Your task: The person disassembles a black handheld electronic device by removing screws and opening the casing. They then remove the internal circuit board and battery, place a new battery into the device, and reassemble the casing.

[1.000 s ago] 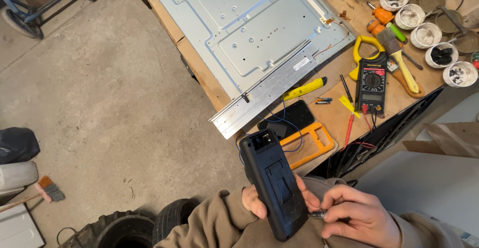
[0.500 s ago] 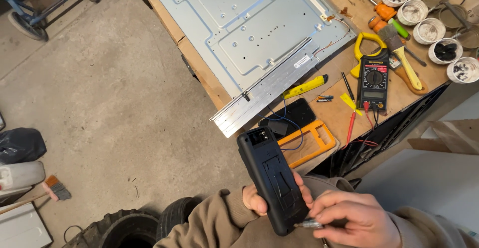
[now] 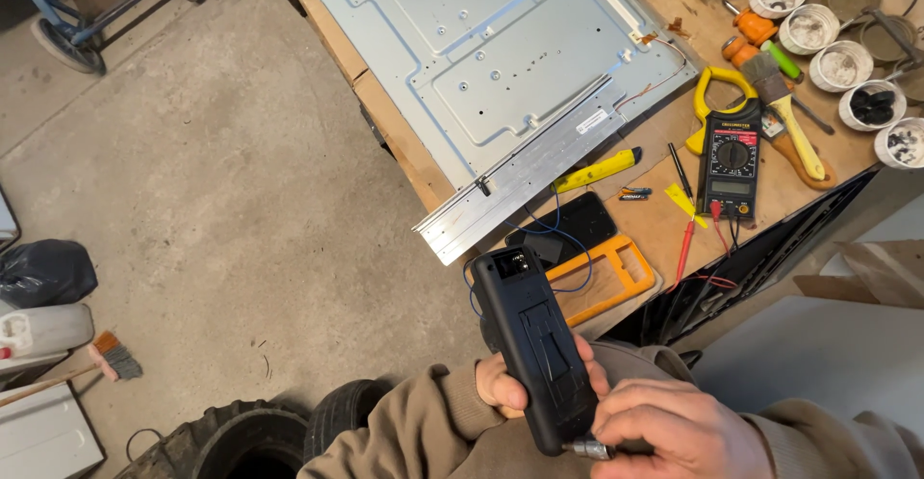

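Observation:
My left hand (image 3: 510, 385) grips a long black handheld device (image 3: 529, 339) from behind, back side up, its top end pointing toward the workbench. At the device's lower end my right hand (image 3: 674, 431) pinches a small metal plug (image 3: 585, 449). Both sleeves are olive-brown. A blue wire runs from near the device's top toward the bench.
On the wooden workbench lie a large grey metal panel (image 3: 500, 65), a black multimeter (image 3: 731, 161) with red probes, an orange frame (image 3: 606, 277), a yellow tool (image 3: 597, 169), a paintbrush (image 3: 784, 113) and several white cups (image 3: 837, 60). Tyres (image 3: 241, 436) and a black bag (image 3: 43, 272) sit on the concrete floor.
The device has tipped slightly and shifted toward me. My right hand slid down from the device's side to its lower end, where it holds the metal plug.

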